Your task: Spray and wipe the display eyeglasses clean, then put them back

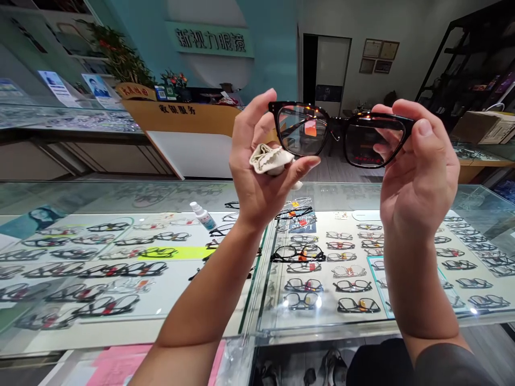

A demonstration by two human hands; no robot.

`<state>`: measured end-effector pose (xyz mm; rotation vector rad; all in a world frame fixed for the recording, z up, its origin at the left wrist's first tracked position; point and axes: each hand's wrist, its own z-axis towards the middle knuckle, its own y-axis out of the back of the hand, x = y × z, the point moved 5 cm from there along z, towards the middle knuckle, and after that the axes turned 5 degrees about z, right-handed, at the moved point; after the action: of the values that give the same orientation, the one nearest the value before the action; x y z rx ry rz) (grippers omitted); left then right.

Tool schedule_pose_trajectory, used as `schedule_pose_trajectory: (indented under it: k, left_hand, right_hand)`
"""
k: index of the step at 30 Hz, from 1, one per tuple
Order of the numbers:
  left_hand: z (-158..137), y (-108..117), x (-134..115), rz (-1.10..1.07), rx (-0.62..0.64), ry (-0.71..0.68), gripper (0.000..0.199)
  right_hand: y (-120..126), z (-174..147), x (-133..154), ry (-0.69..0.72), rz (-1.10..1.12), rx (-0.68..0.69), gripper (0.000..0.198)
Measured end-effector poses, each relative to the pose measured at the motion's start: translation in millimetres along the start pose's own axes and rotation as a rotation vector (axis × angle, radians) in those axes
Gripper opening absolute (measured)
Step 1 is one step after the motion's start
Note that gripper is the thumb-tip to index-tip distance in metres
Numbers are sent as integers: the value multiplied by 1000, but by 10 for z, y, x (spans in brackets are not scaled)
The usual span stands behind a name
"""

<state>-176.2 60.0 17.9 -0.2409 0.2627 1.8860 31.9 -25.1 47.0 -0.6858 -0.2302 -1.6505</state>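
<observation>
A pair of dark-rimmed eyeglasses [337,122] is raised in front of me, its lenses facing me. My left hand [257,161] holds a crumpled pale cloth [270,158] against the palm, its fingers at the left end of the frame and the thumb just below the left lens. At the other end, my right hand [422,155] grips the right corner of the frame between thumb and fingers. Some of its fingers show through the right lens.
Below lies a glass display counter [251,340] with rows of eyeglasses [358,305] inside. A white spray bottle [203,216] stands on its left part, with several glasses near it. Beyond are a wooden reception desk [217,118] and, at right, a cardboard box [483,127].
</observation>
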Motion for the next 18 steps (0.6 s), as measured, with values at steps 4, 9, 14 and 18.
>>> schedule_pose_trajectory:
  k: [4,9,14,18]
  left_hand:
    - [44,99,-102,-70,-15,-21,90]
    - [54,122,-137,-191,18,0,82]
    - [9,66,-208,-466,-39,283,76]
    - [-83,-97,-221,-780,154,727,53]
  right_hand:
    - [20,40,-71,3,64,8,25]
    - [63,83,-277,-65,100,98,31]
    - [80,82,-357,-113,145,212,43]
    - [0,44,-334,-4,60,360,51]
